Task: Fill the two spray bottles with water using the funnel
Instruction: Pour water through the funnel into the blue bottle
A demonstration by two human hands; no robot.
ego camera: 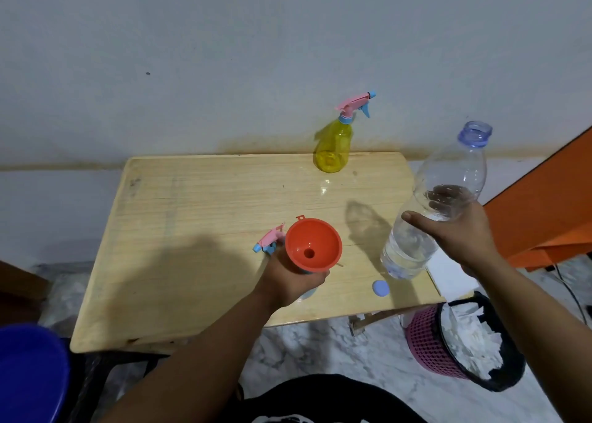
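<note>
1. The orange funnel [313,246] sits upright in the neck of a spray bottle whose body is almost wholly hidden; only a pale blue sliver of that bottle [308,293] shows below the hand. The funnel is a wide round cone with a small hole at its bottom and a little hanging tab on the far rim.
2. The left hand [293,280] wraps around the hidden bottle just under the funnel, its fingers closed on the neck.
3. A detached pink and blue spray head [268,241] lies just beside the funnel on its left, touching or nearly touching the left hand.
4. The right hand [461,230] grips a clear plastic water bottle [439,205] around its middle, fingers clamped on it. The bottle is uncapped, tilted with its bluish open mouth pointing up and to the right, and water fills its lower part.
5. Its round blue cap [381,288] lies flat on the wooden surface [198,217] near the front edge.
6. The yellow spray bottle [334,144] stands upright at the far edge of the surface by the wall, translucent, with its pink and blue trigger head screwed on, well apart from both hands.
7. A pink mesh bin [429,342] with a black liner stands on the floor to the right.
</note>
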